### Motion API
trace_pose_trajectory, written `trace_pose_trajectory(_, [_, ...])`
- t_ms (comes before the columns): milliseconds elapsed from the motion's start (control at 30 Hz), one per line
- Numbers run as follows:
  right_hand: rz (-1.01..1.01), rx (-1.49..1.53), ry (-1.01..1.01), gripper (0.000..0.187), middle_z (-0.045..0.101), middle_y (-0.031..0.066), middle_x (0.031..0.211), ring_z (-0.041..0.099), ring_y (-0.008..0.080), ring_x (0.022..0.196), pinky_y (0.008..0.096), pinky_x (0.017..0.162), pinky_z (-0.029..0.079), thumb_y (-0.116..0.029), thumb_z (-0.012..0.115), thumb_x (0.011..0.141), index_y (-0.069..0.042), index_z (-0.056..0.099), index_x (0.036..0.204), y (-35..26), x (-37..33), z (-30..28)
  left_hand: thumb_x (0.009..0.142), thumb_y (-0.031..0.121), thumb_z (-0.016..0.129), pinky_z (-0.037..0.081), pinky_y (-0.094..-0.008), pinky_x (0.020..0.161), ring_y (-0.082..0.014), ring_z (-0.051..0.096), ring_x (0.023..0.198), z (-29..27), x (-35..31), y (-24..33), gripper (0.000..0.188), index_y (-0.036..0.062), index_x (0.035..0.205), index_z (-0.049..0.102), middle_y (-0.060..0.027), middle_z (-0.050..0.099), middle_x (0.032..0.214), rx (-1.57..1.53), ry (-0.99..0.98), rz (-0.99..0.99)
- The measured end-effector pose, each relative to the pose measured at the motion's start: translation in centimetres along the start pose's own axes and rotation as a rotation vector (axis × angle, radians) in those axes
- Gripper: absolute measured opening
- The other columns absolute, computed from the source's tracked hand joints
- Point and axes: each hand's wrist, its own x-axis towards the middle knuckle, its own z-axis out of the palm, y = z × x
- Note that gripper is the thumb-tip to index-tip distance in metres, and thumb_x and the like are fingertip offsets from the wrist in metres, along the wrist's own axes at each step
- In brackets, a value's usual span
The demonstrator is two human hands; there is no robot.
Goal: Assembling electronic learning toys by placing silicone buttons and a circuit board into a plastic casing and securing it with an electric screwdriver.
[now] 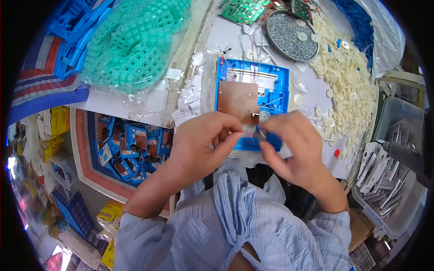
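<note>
A blue plastic housing (283, 74) lies on the worktable in front of me. Inside it sits a brown circuit board (237, 99), with a small white disc (264, 116) beside its lower right corner. My left hand (196, 137) is closed in a pinch over the housing's near left part; what its fingertips hold is too fine to name. My right hand (296, 147) is closed over the near right part, around a small dark-blue piece of unclear kind. Thin red and white wires (253, 58) run over the housing's far edge.
A round tray (267, 34) of small metal parts stands behind the housing. Cream discs (346, 81) are heaped at right, and a bag of green keypads (135, 49) lies at left. Blue assemblies fill a bin (83, 149); a clear box (384, 226) stands at lower right.
</note>
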Motion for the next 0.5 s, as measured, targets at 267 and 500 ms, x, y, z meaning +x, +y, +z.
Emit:
trace_pose_trajectory(267, [-0.073,0.032,0.011,0.035,0.070,0.0074,0.097,0.068,0.0250,0.079,0.0341,0.064,0.055,-0.005,0.080,0.073,-0.009,0.073,0.107,0.5,-1.5,-0.4,0.085,0.001,0.072,0.049,-0.0337,0.061,-0.0238,0.063,0.068,1.2,1.3,0.2,0.012,0.0044,0.096,0.068,-0.0094,0.065,0.081,0.167,-0.129,0.218])
trace_pose_trajectory(500, [0.259,0.286,0.007,0.024,0.072,0.0098,0.090,0.068,0.0258,0.076,0.0321,0.063,0.055,-0.008,0.081,0.080,-0.004,0.074,0.102,0.6,-3.2,-0.6,0.087,0.005,0.070,0.049,-0.0357,0.060,-0.0279,0.064,0.068,1.4,3.0,-0.9,0.009,0.0039,0.096,0.068,-0.0114,0.064,0.081,0.228,-0.163,0.373])
